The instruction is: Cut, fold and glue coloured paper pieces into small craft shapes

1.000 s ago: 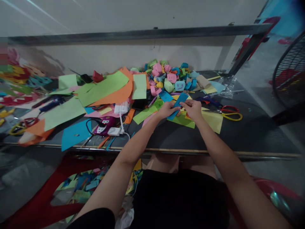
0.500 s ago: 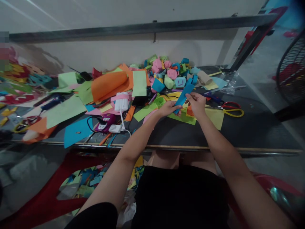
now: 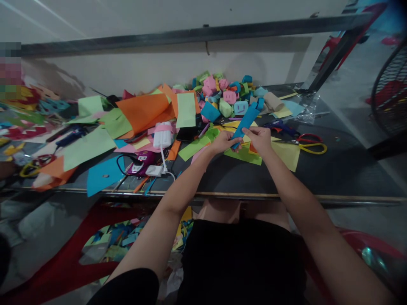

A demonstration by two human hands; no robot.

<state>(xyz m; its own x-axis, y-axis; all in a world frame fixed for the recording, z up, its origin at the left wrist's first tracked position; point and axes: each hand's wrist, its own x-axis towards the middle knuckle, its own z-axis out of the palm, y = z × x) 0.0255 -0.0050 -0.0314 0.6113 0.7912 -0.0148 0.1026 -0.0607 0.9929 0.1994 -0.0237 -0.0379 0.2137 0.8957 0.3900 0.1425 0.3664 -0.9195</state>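
Note:
Between my two hands is a blue paper strip [image 3: 248, 119], slanting up and away over the table. My left hand [image 3: 225, 143] grips its lower end, fingers closed. The fingertips of my right hand [image 3: 259, 137] pinch the strip's right edge a little higher up. Under the hands lie green paper [image 3: 243, 155] and a small orange piece [image 3: 253, 147], partly covered. A light-green paper piece [image 3: 212, 134] sits just left of the strip. Past its far end stands a heap of small folded paper shapes [image 3: 229, 97] in pink, green and blue.
Yellow-and-red-handled scissors [image 3: 313, 146] and a dark blue tool [image 3: 280, 128] lie to the right. Leftward are a white charger [image 3: 163, 136] with a cable, a purple power strip [image 3: 141, 163] and orange sheets [image 3: 144, 111]. A fan [image 3: 389, 93] stands at far right.
My right hand has slid slightly left and down along the blue strip, towards my left hand. The orange sheet at the left now lies flatter, with a pointed corner.

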